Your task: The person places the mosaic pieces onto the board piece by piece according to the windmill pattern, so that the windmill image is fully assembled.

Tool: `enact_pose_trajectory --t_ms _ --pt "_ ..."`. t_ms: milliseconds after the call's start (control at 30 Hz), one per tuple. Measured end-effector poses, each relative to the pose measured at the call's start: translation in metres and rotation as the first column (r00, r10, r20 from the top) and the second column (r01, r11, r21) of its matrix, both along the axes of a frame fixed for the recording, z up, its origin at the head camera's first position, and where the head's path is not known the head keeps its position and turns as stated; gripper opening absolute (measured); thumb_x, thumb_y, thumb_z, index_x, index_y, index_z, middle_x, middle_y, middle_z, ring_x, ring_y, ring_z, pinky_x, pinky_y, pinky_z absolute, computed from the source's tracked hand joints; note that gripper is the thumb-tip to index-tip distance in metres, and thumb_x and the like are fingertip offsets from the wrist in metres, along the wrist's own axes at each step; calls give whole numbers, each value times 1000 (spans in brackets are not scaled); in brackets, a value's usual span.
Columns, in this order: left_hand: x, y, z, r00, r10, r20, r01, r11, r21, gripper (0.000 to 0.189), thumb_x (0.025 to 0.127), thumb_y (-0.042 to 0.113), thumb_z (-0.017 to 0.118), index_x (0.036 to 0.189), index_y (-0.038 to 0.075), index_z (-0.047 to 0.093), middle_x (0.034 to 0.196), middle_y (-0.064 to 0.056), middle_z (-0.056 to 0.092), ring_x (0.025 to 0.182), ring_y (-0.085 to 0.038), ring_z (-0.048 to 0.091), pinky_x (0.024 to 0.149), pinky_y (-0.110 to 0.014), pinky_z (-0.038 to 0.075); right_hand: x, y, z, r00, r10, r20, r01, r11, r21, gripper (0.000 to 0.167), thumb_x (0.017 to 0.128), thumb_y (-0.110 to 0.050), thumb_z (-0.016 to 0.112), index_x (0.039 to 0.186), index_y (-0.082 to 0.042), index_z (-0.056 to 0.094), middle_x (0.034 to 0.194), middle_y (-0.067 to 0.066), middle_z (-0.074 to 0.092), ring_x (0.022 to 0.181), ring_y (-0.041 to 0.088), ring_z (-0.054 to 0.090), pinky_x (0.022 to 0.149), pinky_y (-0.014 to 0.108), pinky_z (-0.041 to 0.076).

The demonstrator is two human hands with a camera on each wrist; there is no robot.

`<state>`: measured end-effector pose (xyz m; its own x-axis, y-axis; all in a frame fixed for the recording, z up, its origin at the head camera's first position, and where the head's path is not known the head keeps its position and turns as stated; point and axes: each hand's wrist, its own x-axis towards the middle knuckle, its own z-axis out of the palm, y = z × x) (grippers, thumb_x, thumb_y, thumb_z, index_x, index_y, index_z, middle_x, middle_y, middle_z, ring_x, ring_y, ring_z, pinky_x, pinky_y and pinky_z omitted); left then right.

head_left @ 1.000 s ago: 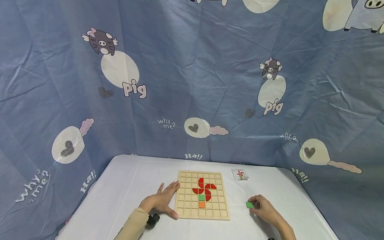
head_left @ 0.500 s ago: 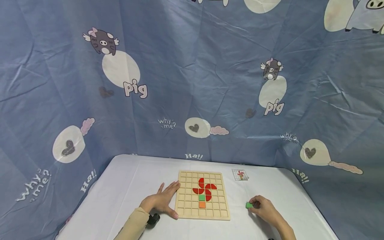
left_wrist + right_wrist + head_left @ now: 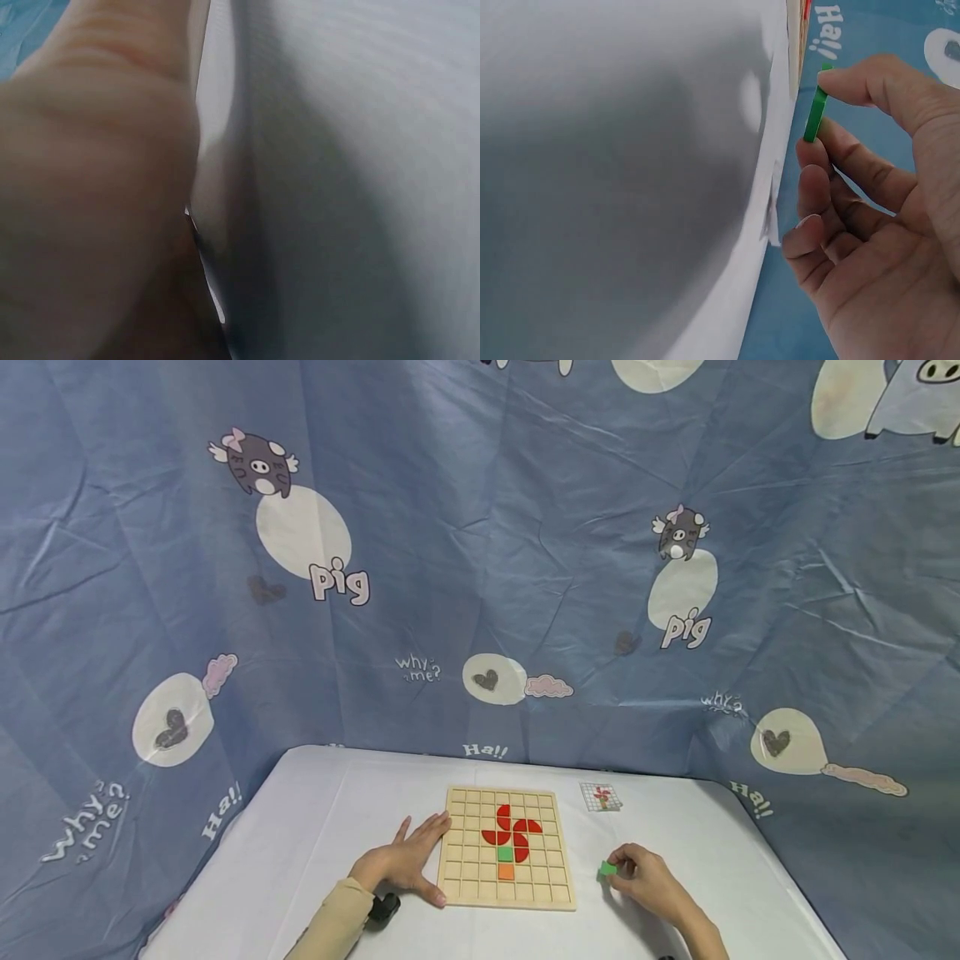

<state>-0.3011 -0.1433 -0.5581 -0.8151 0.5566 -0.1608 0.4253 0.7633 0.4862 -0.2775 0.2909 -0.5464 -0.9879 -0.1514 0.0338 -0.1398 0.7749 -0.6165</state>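
My right hand (image 3: pixel 647 881) pinches a small green tile (image 3: pixel 817 112) between thumb and index finger, above the table to the right of the board; in the right wrist view the tile is seen edge-on. The wooden grid board (image 3: pixel 465 889) lies flat in the middle. Several red curved tiles (image 3: pixel 503 817) form a pinwheel on it, with a green square tile (image 3: pixel 505 854) and an orange square tile (image 3: pixel 506 872) in a column below. My left hand (image 3: pixel 405 862) rests at the board's left edge, fingers spread, and fills much of the left wrist view, blurred.
A small pattern card (image 3: pixel 601 797) with a pinwheel drawing lies on the white tabletop (image 3: pixel 352 802), behind and right of the board. A blue printed cloth (image 3: pixel 420 560) hangs around the back and sides. A black wrist device (image 3: pixel 384 910) sits by the left sleeve.
My right hand has turned the green tile between its fingers and shifted slightly left toward the board. The left hand and the tiles on the board stay put.
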Motion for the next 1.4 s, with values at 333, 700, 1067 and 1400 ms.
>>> enact_pose_trajectory --t_ms 333,700,1067,1400 --pt "0 0 0 1000 -7 -1 7 1000 -1 131 59 63 81 154 6 12 164 -11 4 151 -33 4 118 -63 -7 -1 -21 3 994 106 -21 -107 994 -21 22 79 -16 76 97 -11 64 90 -6 61 80 8 51 64 19 47" --pt "-2 1 -1 1000 5 -8 -5 1000 -6 131 58 65 80 154 5 13 164 -12 5 151 -32 5 119 -62 -6 -3 -68 6 966 257 -28 -258 966 -9 23 81 -22 77 97 -14 63 92 -7 60 81 8 52 63 19 47" --pt "-2 1 -4 1000 21 5 -20 1000 -16 133 56 66 80 155 7 13 164 -9 6 151 -30 5 119 -61 -7 0 -113 2 912 408 -53 -409 912 -26 19 81 -18 77 94 -15 64 89 -6 59 76 4 50 62 16 47" --pt "-2 0 -2 1000 8 -2 -8 1000 -11 132 58 65 80 154 6 12 164 -12 7 151 -32 6 118 -63 -6 1 -136 -3 889 458 -23 -458 889 -13 20 80 -22 78 95 -18 65 89 -10 59 76 1 52 64 16 49"
